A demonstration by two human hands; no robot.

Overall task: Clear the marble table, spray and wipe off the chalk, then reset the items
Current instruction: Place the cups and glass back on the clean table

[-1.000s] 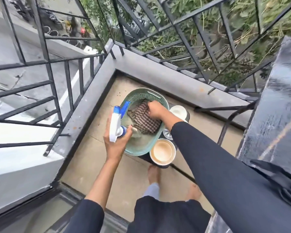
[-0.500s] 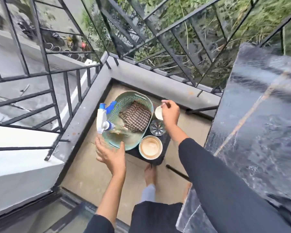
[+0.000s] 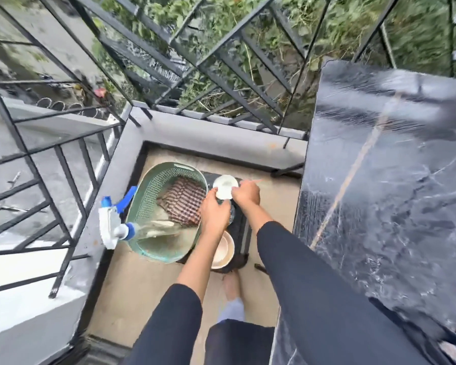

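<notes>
— So, where is everything?
— Well, the marble table (image 3: pixel 379 193) stands right of the right hand (image 3: pixel 246 193). The green basket (image 3: pixel 148 191) sits just left of the left hand (image 3: pixel 214 210), with the spray bottle (image 3: pixel 111 225) leaning over its rim and the checked cloth (image 3: pixel 184 204) inside. The beige bowl (image 3: pixel 224 250) lies under the left forearm.
— And the hands?
— Both meet at the white cup (image 3: pixel 224 186). The right pinches its rim. The left's thumb touches it, but whether it grips I cannot tell.

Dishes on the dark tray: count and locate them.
2 clear: white cup at the far end, in the right hand; beige bowl at the near end. The left hand may hide another.
</notes>
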